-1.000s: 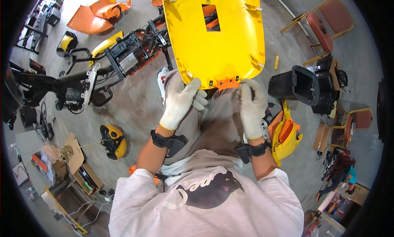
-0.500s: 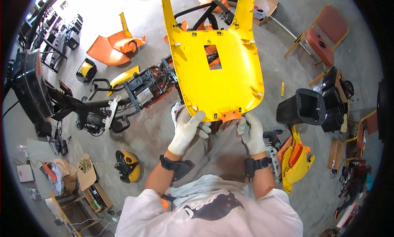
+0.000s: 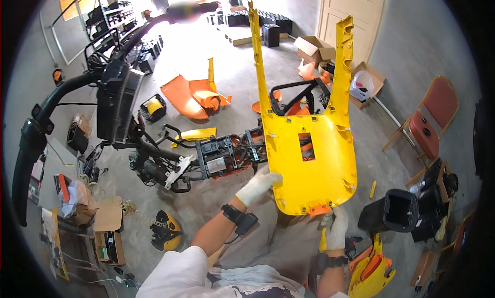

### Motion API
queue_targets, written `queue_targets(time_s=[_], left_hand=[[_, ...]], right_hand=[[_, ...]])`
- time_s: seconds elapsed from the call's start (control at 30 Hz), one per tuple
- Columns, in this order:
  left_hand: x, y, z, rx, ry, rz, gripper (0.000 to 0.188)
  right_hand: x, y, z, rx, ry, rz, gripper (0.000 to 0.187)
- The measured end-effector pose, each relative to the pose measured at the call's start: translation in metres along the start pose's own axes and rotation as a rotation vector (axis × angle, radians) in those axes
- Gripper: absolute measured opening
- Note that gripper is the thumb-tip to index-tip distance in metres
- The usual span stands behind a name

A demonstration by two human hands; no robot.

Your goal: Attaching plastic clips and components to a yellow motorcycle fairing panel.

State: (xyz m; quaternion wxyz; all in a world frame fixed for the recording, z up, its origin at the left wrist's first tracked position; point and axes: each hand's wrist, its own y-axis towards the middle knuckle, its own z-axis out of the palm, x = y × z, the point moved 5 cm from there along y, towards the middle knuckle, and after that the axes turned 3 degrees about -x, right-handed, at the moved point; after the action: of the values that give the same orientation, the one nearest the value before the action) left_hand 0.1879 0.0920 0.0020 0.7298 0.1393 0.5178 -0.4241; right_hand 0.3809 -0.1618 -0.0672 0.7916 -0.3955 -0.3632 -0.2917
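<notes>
In front of me is a large yellow plastic body panel (image 3: 309,176) with two long upright arms, a rectangular hole and clips along its edges. A small orange tab (image 3: 319,210) sits on its lower edge. My left hand (image 3: 260,187), in a white knit glove, is closed on the panel's lower left edge, its fingers partly hidden. My right hand (image 3: 337,230), gloved too, grips the lower edge just right of the tab. A narrow yellow piece (image 3: 323,239) shows beside that hand; I cannot make out what it is.
A stripped scooter frame (image 3: 221,158) stands left of the panel, its handlebar (image 3: 56,104) near me. Orange fairings (image 3: 193,98) lie beyond. At right are a black bin (image 3: 389,210), a red chair (image 3: 433,112) and yellow-orange parts (image 3: 371,272). An open carton (image 3: 109,228) sits lower left.
The view has tilted up, showing the handlebar and far wall. My left hand has shifted up the panel's left edge, while my right hand stays at the lower edge.
</notes>
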Motion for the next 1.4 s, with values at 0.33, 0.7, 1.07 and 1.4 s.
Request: queue_targets(time_s=[0.33, 0.7, 1.07, 1.4], left_hand=[[0.055, -0.021, -0.006, 0.003, -0.350, 0.018, 0.064], [0.066, -0.031, -0.004, -0.100, -0.341, 0.157, 0.049], [0.064, -0.032, 0.004, -0.055, -0.481, 0.039, 0.057], [0.064, -0.033, 0.003, -0.063, -0.463, 0.066, 0.057]], right_hand=[[0.063, -0.004, 0.039, 0.210, -0.165, -0.373, 0.030], [0.087, -0.032, 0.026, -0.024, -0.392, -0.516, 0.022], [0.098, -0.098, 0.070, -0.037, -1.061, -0.684, 0.022], [0.114, -0.104, 0.079, -0.069, -1.180, -0.797, 0.019]])
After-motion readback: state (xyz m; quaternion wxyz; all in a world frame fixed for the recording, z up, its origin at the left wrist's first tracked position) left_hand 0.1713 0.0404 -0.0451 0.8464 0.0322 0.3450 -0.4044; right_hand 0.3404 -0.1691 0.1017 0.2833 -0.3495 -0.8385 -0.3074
